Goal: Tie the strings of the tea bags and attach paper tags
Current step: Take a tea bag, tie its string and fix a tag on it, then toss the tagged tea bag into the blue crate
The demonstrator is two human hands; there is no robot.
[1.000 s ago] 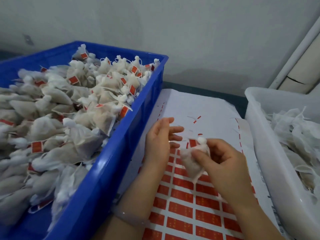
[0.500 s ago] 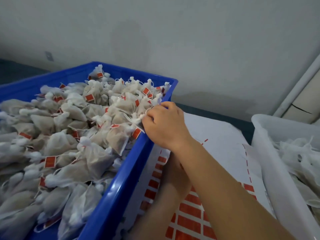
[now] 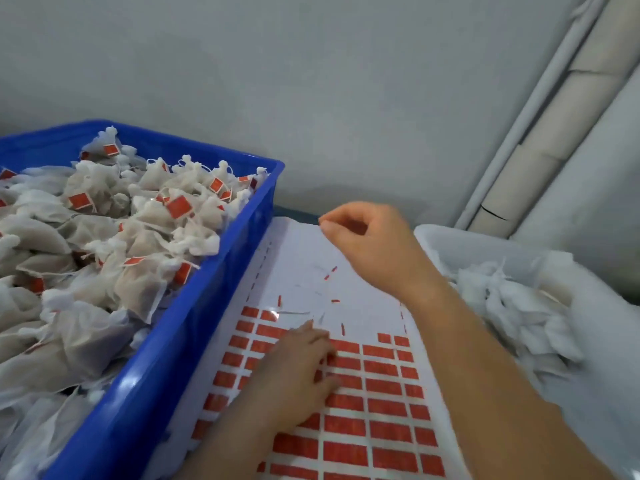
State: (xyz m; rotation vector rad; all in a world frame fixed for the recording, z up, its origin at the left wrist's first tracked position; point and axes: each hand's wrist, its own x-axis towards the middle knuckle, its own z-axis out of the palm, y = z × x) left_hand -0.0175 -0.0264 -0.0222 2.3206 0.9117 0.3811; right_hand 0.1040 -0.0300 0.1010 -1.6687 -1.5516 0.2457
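Observation:
A white backing sheet (image 3: 304, 258) lies on the table, with rows of red paper tags (image 3: 382, 388) across its near half. My left hand (image 3: 298, 368) rests on the tags, its fingers pressed to the sheet at the top rows. My right hand (image 3: 375, 245) hovers above the sheet's bare far end, between the two bins, with fingers loosely curled and nothing in them. Tied tea bags with red tags (image 3: 145, 237) are heaped in the blue crate (image 3: 207, 306) on the left. Untagged white tea bags (image 3: 512, 306) lie in the white bin (image 3: 446, 237) on the right.
A grey wall rises right behind the table. White pipes (image 3: 540, 133) run up the back right corner. Small red scraps (image 3: 330, 271) and bits of thread lie on the bare part of the sheet.
My right hand dropped the tagged tea bag into the blue crate and has swung back right, empty. My left hand went down onto the tag sheet.

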